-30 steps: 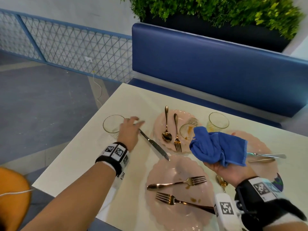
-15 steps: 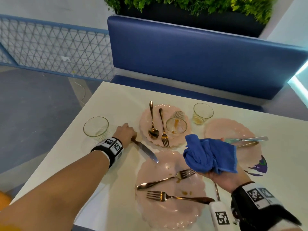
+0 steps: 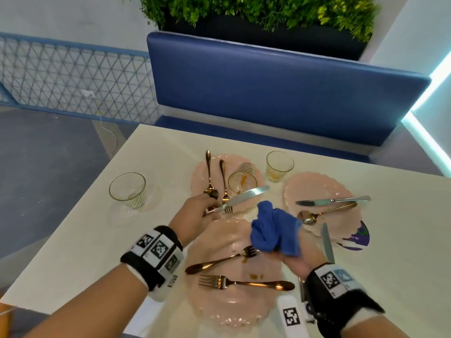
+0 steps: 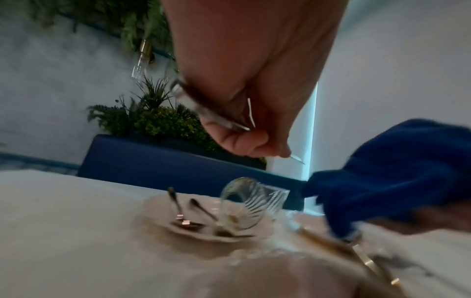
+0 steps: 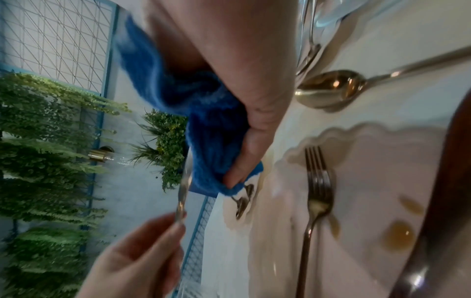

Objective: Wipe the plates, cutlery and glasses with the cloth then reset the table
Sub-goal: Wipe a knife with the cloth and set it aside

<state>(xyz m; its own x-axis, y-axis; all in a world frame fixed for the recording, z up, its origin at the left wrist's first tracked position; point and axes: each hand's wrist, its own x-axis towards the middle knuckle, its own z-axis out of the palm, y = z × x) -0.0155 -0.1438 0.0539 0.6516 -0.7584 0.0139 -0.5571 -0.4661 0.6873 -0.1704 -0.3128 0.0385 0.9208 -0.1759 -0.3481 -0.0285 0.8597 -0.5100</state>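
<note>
A knife (image 3: pixel 240 199) is held by its handle in the curled fingers of the left hand (image 3: pixel 197 217), lifted above the table (image 3: pixel 402 252), blade pointing to 2 o'clock. The cloth (image 3: pixel 274 231), bunched in the right hand (image 3: pixel 296 261), sits just at 4 o'clock of the blade. The knife is judged stiff, light and slippery; the handle is the safe hold, the soft cloth being folded round the blade. Fragile glasses (image 3: pixel 242 182) stand close at 12 o'clock. Open room is found at 9 o'clock, short of the table edge.
</note>
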